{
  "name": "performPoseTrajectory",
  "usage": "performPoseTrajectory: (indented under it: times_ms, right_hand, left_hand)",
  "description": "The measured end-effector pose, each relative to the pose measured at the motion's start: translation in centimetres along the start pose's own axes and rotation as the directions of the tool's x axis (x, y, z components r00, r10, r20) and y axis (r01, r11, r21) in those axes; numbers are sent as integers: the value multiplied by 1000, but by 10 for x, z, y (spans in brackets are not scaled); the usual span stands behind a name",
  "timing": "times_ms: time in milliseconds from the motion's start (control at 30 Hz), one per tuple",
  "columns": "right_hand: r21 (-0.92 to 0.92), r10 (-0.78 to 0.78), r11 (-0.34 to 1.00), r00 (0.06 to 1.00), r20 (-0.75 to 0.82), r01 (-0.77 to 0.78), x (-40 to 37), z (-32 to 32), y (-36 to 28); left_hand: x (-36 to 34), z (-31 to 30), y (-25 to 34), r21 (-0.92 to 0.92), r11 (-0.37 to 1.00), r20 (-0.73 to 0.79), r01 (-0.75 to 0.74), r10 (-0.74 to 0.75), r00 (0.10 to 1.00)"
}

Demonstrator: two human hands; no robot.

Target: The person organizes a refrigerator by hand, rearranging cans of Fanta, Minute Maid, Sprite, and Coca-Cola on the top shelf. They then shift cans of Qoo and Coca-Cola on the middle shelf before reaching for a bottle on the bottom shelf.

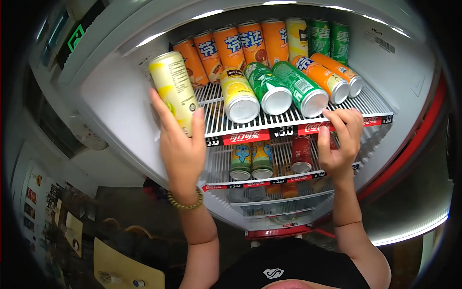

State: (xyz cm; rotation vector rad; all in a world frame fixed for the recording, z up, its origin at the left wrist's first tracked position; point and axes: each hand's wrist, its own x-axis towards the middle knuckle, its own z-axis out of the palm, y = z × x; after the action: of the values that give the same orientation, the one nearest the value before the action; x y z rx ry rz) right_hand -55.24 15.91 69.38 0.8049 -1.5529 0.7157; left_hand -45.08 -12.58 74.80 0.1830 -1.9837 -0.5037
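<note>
A pale yellow can (174,89) leans at the left end of the top fridge shelf, and my left hand (183,149) is wrapped round its lower part, thumb on the right side. My right hand (341,137) is at the front edge of the same shelf, fingers curled, fingertips near the base of a green can (301,86); whether they hold anything is hidden. Left of that can lie another green can (267,86) and a yellow can (237,94), their silver bases facing forward. Two orange cans (323,77) lie on the right.
Orange cans (231,45), a yellow can (297,38) and green cans (321,38) stand in the back row. The lower shelf (264,182) holds more cans. Fridge walls (108,103) close in both sides. Behind at lower left is a table (125,265).
</note>
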Motion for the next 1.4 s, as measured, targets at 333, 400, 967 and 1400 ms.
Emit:
performPoseTrajectory:
  times_ms: [333, 400, 967, 1400]
  right_hand:
    - [-33, 16, 999, 997, 72, -14, 0, -10, -7]
    - [-23, 40, 999, 996, 85, -39, 1, -12, -8]
    - [-25, 37, 999, 994, 101, -34, 0, -16, -6]
    - [-28, 41, 999, 997, 58, -40, -6, -8, -2]
  left_hand:
    - [-2, -4, 0, -141, 989, 124, 43, -25, 992]
    - [-2, -8, 3, -103, 989, 120, 110, -98, 988]
    - [35, 9, -9, -265, 964, 132, 25, 11, 991]
    - [12, 22, 64, -47, 812, 52, -582, 584, 810]
